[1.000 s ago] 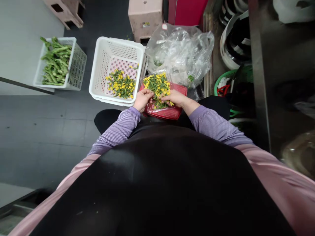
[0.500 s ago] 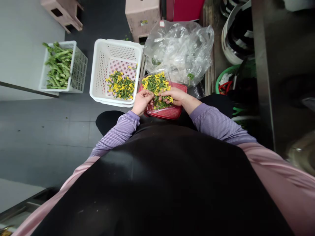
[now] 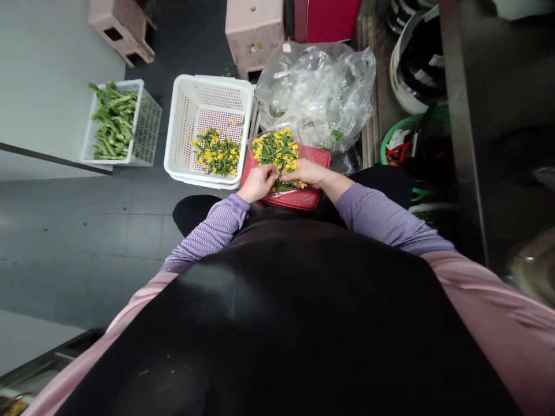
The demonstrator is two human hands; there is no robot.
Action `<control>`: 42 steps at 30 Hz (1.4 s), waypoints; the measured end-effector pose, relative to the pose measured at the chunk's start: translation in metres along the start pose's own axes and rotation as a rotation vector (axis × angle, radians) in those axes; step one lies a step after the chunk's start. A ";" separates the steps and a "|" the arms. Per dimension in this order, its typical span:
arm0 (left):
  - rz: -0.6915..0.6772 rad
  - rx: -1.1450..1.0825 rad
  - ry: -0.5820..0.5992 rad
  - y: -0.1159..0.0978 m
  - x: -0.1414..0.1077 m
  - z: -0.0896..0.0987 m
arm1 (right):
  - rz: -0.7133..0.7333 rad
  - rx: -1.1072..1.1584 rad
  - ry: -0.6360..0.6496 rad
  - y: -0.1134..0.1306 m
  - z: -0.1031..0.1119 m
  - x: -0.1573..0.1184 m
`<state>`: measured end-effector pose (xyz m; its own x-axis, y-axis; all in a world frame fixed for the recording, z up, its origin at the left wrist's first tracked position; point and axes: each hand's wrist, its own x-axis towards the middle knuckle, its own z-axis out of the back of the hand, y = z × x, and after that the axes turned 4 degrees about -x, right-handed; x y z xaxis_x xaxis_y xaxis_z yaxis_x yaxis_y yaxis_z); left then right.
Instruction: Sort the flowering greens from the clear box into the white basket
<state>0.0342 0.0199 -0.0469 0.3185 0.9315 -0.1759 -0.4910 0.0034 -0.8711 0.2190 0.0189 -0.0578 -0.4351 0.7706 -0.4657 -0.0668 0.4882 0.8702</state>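
A clear plastic tray of yellow-flowered green stems (image 3: 277,149) rests on a red stool top (image 3: 314,159). At the tray's near left edge, my left hand (image 3: 260,182) has its fingers pinched together; whatever lies between them is too small to name. My right hand (image 3: 306,173) reaches over the near right part of the tray, thumb and fingers closed among the stems, and its grip is hidden. To the left, a white perforated basket (image 3: 170,136) holds a loose heap of similar flowering stems (image 3: 217,153).
Beyond the tray lies a crumpled clear plastic bag (image 3: 321,86). A white basket of thick green stalks (image 3: 113,124) stands at the far left. Pink stools (image 3: 255,29) are at the back. A metal counter (image 3: 462,133) and a green basket (image 3: 390,130) are on the right.
The view has shifted slightly, moving the baskets and stools right and down. My hands have drawn closer together over the tray, and my left hand's fingers have curled in more.
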 end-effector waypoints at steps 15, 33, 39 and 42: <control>-0.032 0.741 0.076 0.027 0.034 -0.008 | -0.032 0.406 -0.086 0.021 0.020 -0.001; 0.214 -0.478 -0.085 0.006 0.006 -0.013 | -0.041 0.178 -0.047 0.003 0.001 0.004; 0.146 -0.373 0.009 -0.004 0.004 -0.003 | -0.030 0.131 0.014 0.006 0.008 -0.001; 0.063 -0.158 0.077 -0.011 0.009 0.011 | -0.025 0.094 0.002 0.007 0.010 -0.002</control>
<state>0.0333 0.0325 -0.0343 0.3553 0.8974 -0.2615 -0.3806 -0.1166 -0.9174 0.2285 0.0250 -0.0526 -0.4361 0.7569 -0.4868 0.0070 0.5438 0.8392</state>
